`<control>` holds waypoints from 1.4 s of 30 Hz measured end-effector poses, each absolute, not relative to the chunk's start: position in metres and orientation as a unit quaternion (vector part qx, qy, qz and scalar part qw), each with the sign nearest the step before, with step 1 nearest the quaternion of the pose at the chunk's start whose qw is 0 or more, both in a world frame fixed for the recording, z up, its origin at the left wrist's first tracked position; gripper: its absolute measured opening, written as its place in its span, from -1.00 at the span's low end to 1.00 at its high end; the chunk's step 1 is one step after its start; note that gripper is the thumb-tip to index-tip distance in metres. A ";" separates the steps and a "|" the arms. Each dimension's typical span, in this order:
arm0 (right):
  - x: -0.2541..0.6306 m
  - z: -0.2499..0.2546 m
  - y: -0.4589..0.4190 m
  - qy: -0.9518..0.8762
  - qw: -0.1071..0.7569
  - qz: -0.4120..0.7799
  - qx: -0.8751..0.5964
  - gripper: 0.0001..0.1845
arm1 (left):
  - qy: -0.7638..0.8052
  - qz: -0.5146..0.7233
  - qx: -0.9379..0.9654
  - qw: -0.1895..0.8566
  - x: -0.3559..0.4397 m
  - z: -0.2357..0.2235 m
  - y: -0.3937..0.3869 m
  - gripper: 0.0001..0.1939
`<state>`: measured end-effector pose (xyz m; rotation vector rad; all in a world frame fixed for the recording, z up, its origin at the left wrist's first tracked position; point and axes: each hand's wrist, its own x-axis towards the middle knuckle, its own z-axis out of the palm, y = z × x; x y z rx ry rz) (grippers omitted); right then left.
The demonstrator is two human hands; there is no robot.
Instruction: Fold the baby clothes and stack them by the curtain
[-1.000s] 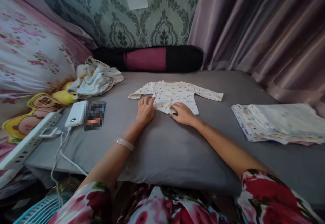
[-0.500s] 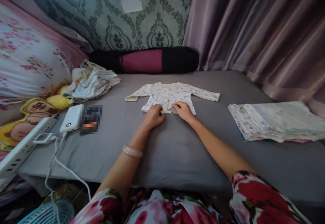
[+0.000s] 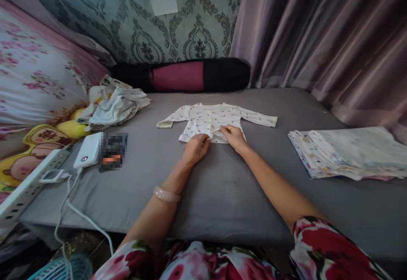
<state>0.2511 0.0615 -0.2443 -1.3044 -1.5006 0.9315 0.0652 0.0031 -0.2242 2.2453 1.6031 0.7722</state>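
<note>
A small white baby shirt (image 3: pixel 219 115) with a tiny print lies on the grey bed sheet, its sleeves spread to both sides. My right hand (image 3: pixel 235 138) pinches the lower corner of its front panel, which is raised a little and folded back from the hem. At the bottom hem near the middle, my left hand (image 3: pixel 196 148) has its fingers curled closed on the cloth. The fingertips of the left hand are partly hidden.
Folded baby clothes (image 3: pixel 349 153) are stacked at right. A loose heap of clothes (image 3: pixel 117 106) lies at back left, near a power bank (image 3: pixel 88 149), a blurred-out object (image 3: pixel 112 152) and a power strip (image 3: pixel 28 187) with cables. A black and maroon roll (image 3: pixel 178 76) lies along the wall.
My right hand has lifted the front panel's lower corner and folded it back to the right. My left hand has shifted slightly right along the hem.
</note>
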 end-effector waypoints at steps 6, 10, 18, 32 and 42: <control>0.249 -0.231 0.046 -0.709 0.399 0.320 -0.486 -0.69 | 0.487 0.231 0.832 0.131 0.069 -0.219 -0.002 -0.71; 0.247 -0.220 0.030 -0.803 0.298 0.224 -0.465 -0.61 | 0.521 0.240 0.813 0.105 0.067 -0.212 -0.005 -0.64; 0.241 -0.216 0.054 -0.836 0.204 0.098 -0.500 -0.63 | 0.764 0.327 0.556 0.006 0.030 -0.215 0.010 -0.75; 0.174 -0.235 0.093 -0.814 0.049 0.093 -0.571 -0.23 | 0.806 0.269 0.498 0.173 0.017 -0.218 0.024 -0.56; 0.174 -0.228 0.089 -0.820 0.026 0.086 -0.566 -0.29 | 0.787 0.240 0.530 0.206 0.014 -0.217 0.029 -0.74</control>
